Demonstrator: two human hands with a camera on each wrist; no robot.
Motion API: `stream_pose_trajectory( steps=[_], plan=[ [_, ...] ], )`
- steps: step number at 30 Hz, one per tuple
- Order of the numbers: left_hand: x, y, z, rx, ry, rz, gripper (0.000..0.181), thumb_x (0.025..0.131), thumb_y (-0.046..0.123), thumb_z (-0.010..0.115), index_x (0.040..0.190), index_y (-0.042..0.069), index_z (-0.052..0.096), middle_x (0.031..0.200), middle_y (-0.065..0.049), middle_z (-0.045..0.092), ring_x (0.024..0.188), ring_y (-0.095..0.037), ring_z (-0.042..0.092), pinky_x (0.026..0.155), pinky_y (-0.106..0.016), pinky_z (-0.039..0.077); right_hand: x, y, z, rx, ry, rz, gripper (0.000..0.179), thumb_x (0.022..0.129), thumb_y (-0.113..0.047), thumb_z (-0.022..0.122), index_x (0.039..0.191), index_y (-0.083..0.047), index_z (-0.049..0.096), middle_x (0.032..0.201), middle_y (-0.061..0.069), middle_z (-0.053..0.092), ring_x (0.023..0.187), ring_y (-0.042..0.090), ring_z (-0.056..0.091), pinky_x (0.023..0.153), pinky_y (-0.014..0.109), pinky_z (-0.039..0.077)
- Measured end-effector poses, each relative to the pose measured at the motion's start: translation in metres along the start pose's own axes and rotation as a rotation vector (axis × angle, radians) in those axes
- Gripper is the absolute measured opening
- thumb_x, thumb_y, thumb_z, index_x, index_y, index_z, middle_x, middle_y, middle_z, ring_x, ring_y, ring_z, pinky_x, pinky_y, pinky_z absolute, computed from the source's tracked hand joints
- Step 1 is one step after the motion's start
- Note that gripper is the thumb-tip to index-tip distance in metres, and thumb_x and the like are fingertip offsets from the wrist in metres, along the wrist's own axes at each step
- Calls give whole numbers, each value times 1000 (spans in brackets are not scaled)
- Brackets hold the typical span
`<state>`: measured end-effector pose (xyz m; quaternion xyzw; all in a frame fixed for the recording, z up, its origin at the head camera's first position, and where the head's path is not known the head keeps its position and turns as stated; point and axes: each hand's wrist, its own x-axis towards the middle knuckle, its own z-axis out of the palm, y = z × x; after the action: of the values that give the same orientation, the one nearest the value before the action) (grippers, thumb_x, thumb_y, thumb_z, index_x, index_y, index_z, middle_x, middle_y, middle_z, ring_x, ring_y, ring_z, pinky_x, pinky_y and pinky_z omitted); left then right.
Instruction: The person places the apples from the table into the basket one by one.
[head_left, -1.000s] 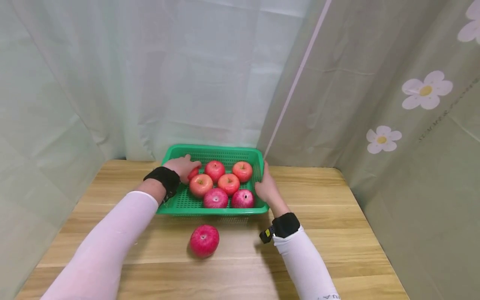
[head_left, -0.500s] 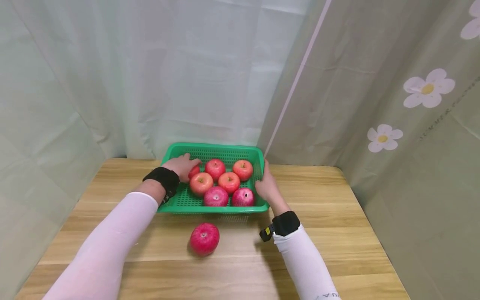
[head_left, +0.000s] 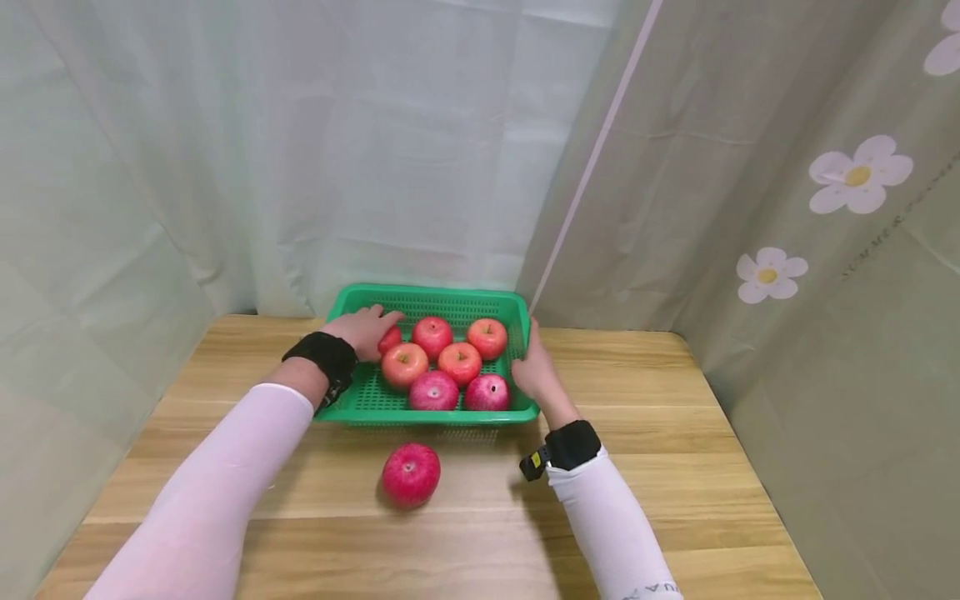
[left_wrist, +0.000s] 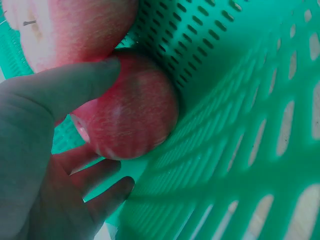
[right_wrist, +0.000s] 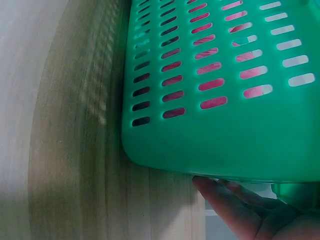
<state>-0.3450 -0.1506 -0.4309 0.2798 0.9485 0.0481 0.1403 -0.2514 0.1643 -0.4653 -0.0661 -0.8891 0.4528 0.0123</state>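
Observation:
A green plastic basket (head_left: pixel 442 417) with slotted walls holds several red apples (head_left: pixel 433 391). My left hand (head_left: pixel 363 331) reaches into its left end and holds a red apple (left_wrist: pixel 132 107) there. In the left wrist view the thumb lies over that apple and the other fingers come round its underside, close to the slotted wall. At the opposite end my right hand (head_left: pixel 536 371) grips the basket's right side, thumb inside the rim and fingers outside. In the right wrist view the fingertips (right_wrist: pixel 215 192) touch the outer wall.
One dark red apple (head_left: pixel 411 475) lies on the wooden table (head_left: pixel 637 483) in front of the basket. Pale curtains (head_left: pixel 420 150) hang behind the table and along both sides, with white flowers printed on the right one.
The view has tilted very slightly, so everything sits a little higher in the picture. Both hands keep their places, and the basket and apples stay where they were.

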Motion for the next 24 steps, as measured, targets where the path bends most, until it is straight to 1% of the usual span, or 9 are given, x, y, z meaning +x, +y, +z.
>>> stream_pose_trajectory(
  steps=[6, 8, 12, 15, 18, 22, 24],
  plan=[
    [-7, -1, -4, -7, 17, 24, 74, 87, 29, 68, 152, 10, 36, 143, -29, 39, 129, -46, 37, 103, -62, 38, -2, -2, -1, -5, 0, -13, 90, 86, 4, 50, 161, -19, 6, 149, 17, 41, 127, 33, 43, 97, 57, 45],
    [-8, -3, -4, -14, 37, 45, 75, 86, 29, 69, 152, 11, 37, 144, -28, 38, 129, -45, 36, 102, -62, 39, -2, -2, 0, -6, 0, -18, 90, 86, 4, 50, 161, -18, 6, 149, 17, 41, 128, 33, 42, 98, 57, 44],
    [-11, -5, -10, -42, 83, 94, 76, 85, 23, 68, 152, 11, 35, 146, -26, 36, 131, -43, 34, 101, -60, 40, -2, -2, -2, -21, -7, -6, 91, 86, 3, 49, 161, -20, 2, 148, 19, 42, 126, 34, 44, 97, 56, 45],
    [-17, -2, -21, -45, 111, 133, 74, 87, 19, 68, 152, 9, 34, 146, -27, 35, 131, -43, 33, 101, -60, 40, 0, -2, -3, -35, -9, -3, 92, 86, 2, 49, 160, -21, 0, 146, 21, 43, 123, 35, 46, 94, 55, 46],
    [-21, 0, -27, -31, 124, 156, 73, 89, 21, 67, 152, 8, 34, 148, -27, 33, 132, -43, 32, 102, -60, 39, 3, -1, -5, -42, -4, -8, 91, 86, 2, 49, 160, -20, 1, 144, 22, 45, 121, 36, 48, 93, 56, 47],
    [-28, 4, -32, -5, 144, 183, 68, 90, 23, 64, 151, 10, 37, 148, -26, 34, 132, -43, 33, 101, -60, 40, 7, 0, -4, -24, -6, -16, 89, 86, 3, 48, 160, -19, 3, 143, 22, 46, 120, 36, 48, 92, 57, 48],
    [-33, 9, -34, 8, 167, 212, 64, 91, 24, 64, 150, 11, 40, 147, -25, 36, 131, -42, 35, 101, -59, 41, 8, 1, -3, -16, -8, -16, 89, 86, 3, 49, 160, -18, 4, 143, 22, 46, 121, 36, 48, 92, 57, 48]
  ],
)
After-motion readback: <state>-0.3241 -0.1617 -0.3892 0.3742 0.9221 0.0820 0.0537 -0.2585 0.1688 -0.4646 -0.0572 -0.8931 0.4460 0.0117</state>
